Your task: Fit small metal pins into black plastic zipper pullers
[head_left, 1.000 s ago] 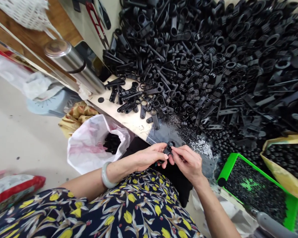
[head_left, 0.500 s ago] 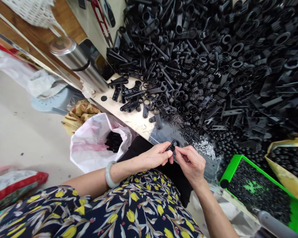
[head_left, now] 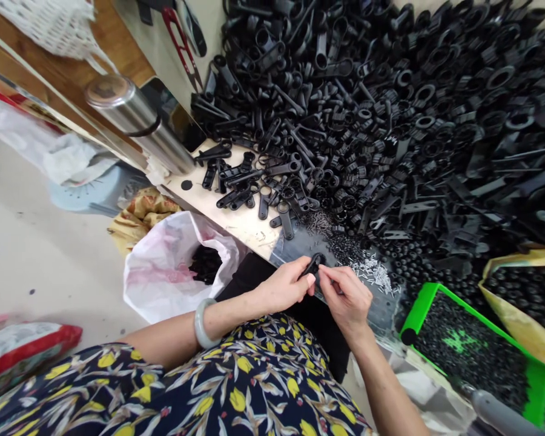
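Between thumb and fingers, my left hand [head_left: 287,283] grips a small black plastic part [head_left: 317,261] with a ring-shaped end. My right hand [head_left: 346,297] is closed, its thumb and fingertips pinched against that part's ring end; whatever tiny thing they pinch is hidden. Just beyond the hands lie small silver pins [head_left: 376,272], fine black bits [head_left: 343,245] and small dark screws or pins [head_left: 318,223] on a grey sheet. Several black handle-like parts with ringed ends [head_left: 285,219] rest on the pale board to the left.
A huge heap of black plastic parts [head_left: 345,115] covers the back. At right stand a green tray [head_left: 429,297] of tiny black pieces and a yellow sack [head_left: 495,272]. A white bag [head_left: 154,266], a steel flask [head_left: 163,145] and red-handled snips [head_left: 181,48] are at left.
The view has shifted slightly. Both hands stay together at the black part, with the right fingertips still pressed to its ring end.
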A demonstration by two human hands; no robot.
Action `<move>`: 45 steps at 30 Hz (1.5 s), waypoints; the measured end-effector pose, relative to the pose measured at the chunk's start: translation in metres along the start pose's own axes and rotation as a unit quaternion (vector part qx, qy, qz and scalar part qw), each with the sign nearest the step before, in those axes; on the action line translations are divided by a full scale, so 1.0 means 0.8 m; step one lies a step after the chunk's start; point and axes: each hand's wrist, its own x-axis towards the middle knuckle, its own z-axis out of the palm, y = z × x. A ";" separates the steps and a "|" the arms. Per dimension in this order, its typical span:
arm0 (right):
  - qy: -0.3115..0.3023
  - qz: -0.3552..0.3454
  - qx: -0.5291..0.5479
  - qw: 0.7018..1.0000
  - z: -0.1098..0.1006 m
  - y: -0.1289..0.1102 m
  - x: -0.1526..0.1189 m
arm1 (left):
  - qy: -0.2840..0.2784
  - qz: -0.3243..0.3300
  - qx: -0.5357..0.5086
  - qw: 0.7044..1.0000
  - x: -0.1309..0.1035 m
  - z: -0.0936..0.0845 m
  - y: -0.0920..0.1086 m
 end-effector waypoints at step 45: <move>-0.297 -0.180 -0.120 0.930 -0.052 0.005 0.078 | -0.090 -0.099 -0.240 0.961 -0.010 -0.022 0.017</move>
